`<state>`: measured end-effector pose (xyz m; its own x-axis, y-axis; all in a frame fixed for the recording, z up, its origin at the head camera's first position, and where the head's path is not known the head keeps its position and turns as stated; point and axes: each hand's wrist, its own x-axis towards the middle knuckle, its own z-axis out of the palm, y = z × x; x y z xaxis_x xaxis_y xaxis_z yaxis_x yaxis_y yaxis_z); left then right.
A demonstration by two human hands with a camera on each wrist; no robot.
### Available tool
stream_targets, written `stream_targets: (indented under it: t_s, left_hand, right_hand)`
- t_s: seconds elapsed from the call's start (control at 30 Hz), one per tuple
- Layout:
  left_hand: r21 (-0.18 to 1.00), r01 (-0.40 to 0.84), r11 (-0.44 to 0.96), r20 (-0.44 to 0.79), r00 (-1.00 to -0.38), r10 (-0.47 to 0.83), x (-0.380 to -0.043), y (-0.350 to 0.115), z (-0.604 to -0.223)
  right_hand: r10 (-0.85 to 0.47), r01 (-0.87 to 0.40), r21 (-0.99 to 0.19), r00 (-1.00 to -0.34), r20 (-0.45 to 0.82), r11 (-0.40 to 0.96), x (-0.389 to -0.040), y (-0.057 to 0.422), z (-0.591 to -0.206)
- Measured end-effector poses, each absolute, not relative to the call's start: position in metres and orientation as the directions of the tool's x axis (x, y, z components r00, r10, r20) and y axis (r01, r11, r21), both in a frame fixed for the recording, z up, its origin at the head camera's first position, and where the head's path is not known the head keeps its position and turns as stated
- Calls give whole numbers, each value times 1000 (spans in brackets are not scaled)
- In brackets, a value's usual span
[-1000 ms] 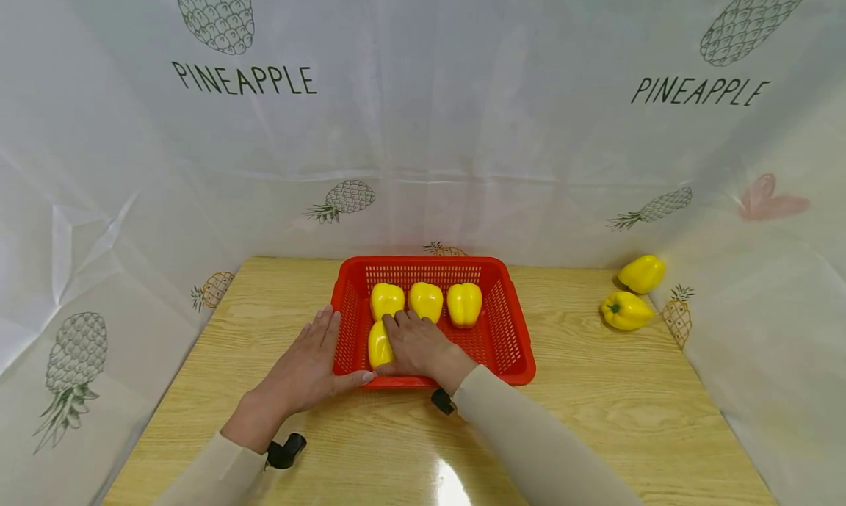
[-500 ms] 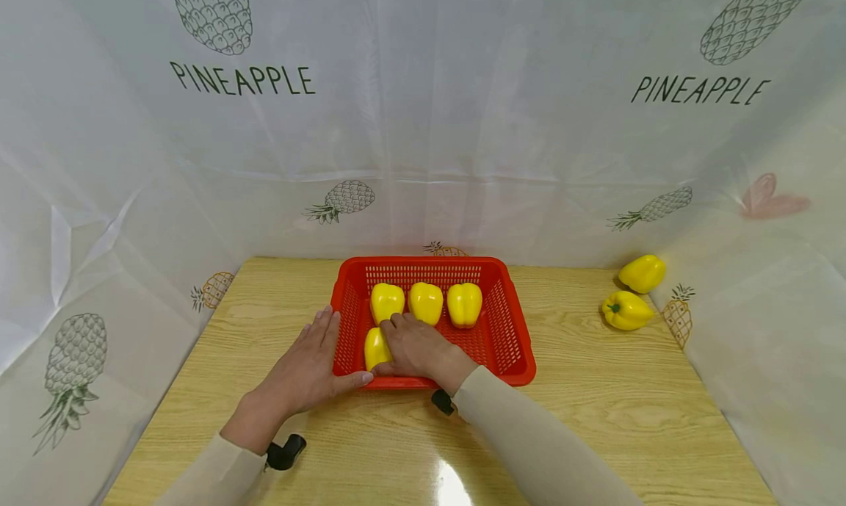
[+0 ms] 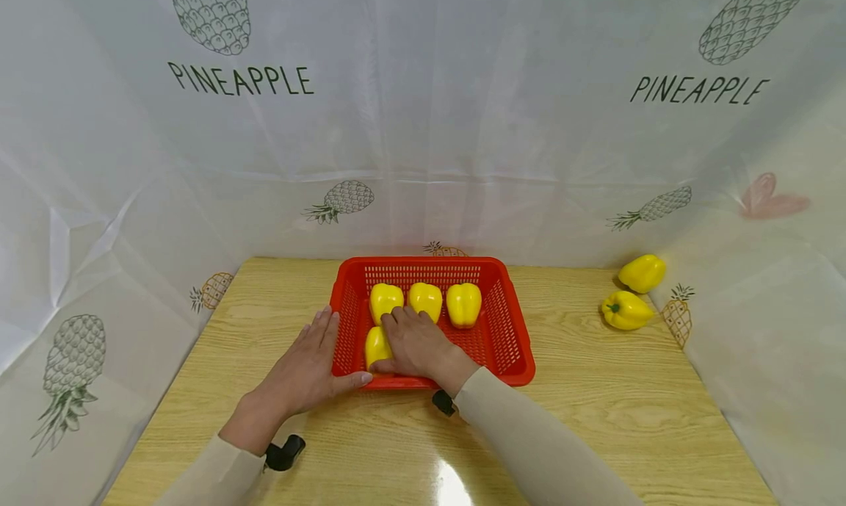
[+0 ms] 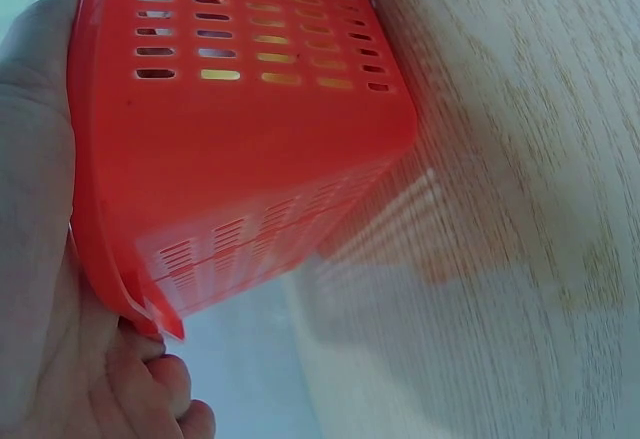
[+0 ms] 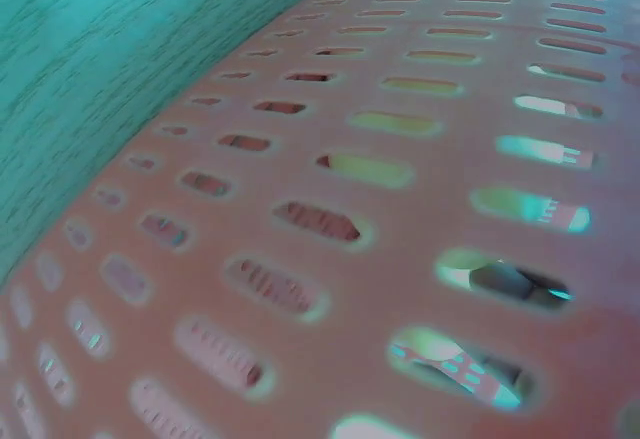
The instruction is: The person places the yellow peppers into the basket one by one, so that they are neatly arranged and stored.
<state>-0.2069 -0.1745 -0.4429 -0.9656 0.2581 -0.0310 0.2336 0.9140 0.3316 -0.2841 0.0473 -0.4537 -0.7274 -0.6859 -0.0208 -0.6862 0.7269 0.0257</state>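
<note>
A red plastic basket (image 3: 518, 348) stands on the table with several yellow bell peppers in it. Three of them, the left one (image 3: 386, 302), the middle one (image 3: 426, 300) and the right one (image 3: 464, 305), form a row along the back. At the front left lies another yellow bell pepper (image 3: 377, 347), partly covered by my right hand (image 3: 418, 346), whose thumb and fingers grip it. My left hand (image 3: 307, 370) rests against the basket's front left corner with straight fingers. The left wrist view has this hand (image 4: 60, 349) along the basket rim (image 4: 88, 169).
Two more yellow bell peppers, one behind (image 3: 642, 273) and one in front (image 3: 626, 311), lie on the wooden table (image 3: 595, 418) at the far right. A white pineapple-print sheet (image 3: 463, 124) hangs behind and at the sides. Through slots in the right wrist view, yellow shows.
The gripped bell pepper has shifted slightly left and toward the front of the basket, its visible part changing a little under my right hand. My left hand and the basket stay in place.
</note>
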Motion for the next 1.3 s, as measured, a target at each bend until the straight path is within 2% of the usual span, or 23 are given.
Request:
stream_targets:
  t_s: [0.2,0.4,0.93,1.3]
  left_hand:
    - [331,232,915,-37,-965,258,-207,-175,-443]
    - [326,231,917,-38,-966,257,-208,-175,-444]
    - [323,216,921,-47,-969,244,-208,-175,-444]
    - [323,197,926,-71,-970,231,-209,-173,-442]
  right_hand:
    - [-679,-674,83,-732,51,734,-283,51,-453]
    - [-655,-650,80,-750,92,756,-283,55,-453]
    - [-631,-624,92,-764,135,776,-278,77,-445]
    - [-622,-617,90,-765,164,782,-269,115,-429]
